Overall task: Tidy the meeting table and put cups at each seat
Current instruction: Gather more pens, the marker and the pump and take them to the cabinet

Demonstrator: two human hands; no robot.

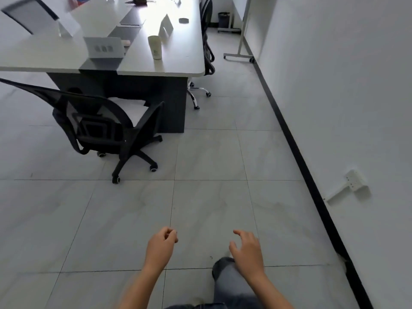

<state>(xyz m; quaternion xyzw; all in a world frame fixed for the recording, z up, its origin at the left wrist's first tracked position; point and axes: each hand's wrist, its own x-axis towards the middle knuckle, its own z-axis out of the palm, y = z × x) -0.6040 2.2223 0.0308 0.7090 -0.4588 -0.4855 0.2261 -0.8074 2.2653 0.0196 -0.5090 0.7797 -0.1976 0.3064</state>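
Left grip [161,246] and right grip [246,253] both carry nothing. The left one's fingers are loosely curled toward the thumb with no thing between them, and the right one's are spread and relaxed. They hover low in front of me over the floor [211,163], well apart from the counter [185,61], which I read as the approach to the job and not any handling yet.

The task's thing, a tall white paper cup [154,47], stands upright near the counter's near end, toward its right-hand edge. It may be several cups nested; I cannot tell. A folded white name card [166,27] stands just behind it. A raised socket panel [104,47] sits in the counter's middle strip, to the cup's left.

A black mesh chair [98,126] stands pulled out at the near end, its back toward me, and marks one seat. Another chair [207,30] is tucked in along the right side.

I judge the cup is parked there as supply, not yet set out for a seat. My next move is to close in on the right side and take it low on its body, so that it does not tip.
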